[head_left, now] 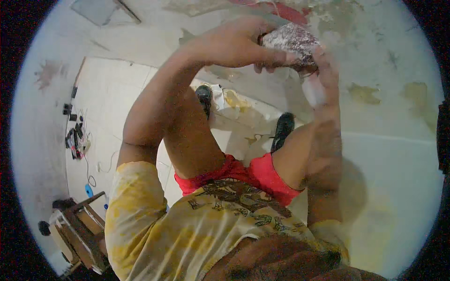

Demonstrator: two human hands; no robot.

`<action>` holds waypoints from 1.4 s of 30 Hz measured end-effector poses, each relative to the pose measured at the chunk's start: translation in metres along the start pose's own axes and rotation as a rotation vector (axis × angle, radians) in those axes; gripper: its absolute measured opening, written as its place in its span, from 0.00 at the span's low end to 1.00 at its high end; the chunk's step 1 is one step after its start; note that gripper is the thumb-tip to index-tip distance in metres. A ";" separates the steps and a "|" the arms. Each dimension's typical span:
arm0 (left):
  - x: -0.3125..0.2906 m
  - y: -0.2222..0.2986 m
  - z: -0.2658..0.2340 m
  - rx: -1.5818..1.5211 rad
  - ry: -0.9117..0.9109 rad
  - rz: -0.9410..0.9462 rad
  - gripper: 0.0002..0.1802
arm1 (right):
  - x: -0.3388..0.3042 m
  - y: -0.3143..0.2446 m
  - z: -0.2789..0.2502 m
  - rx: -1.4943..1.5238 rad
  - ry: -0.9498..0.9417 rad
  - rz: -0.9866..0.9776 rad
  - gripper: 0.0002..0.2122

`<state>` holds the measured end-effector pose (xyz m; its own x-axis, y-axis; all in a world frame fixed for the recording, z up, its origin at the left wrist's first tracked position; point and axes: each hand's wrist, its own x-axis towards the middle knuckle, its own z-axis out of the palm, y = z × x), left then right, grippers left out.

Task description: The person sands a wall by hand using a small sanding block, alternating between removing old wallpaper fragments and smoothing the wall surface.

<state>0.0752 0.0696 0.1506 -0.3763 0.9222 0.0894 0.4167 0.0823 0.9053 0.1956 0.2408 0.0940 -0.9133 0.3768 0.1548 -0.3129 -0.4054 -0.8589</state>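
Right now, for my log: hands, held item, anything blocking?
Left hand gripping speckled object. Right hand blurred, at its right side. Stained wall beyond; no blockage seen.

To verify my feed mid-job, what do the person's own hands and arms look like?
The left hand and right hand are ungloved, the forearms bare. The left sleeve is short, off-white with yellow patches; little of the pale yellowish right sleeve shows. Blur hides finer detail on the right hand.

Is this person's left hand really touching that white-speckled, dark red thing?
Touching: the head view shows the left hand against the left end of the speckled thing, one digit lying along its lower edge.
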 end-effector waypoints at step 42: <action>-0.111 -0.066 -0.080 -0.025 0.847 0.377 0.13 | 0.042 0.109 0.040 -0.591 0.003 -0.087 0.16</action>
<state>0.0236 -0.0681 0.1139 -0.7023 0.3019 0.6447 0.6205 -0.1842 0.7622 0.1125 0.1791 0.0262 -0.8898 0.3904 0.2362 -0.1875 0.1591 -0.9693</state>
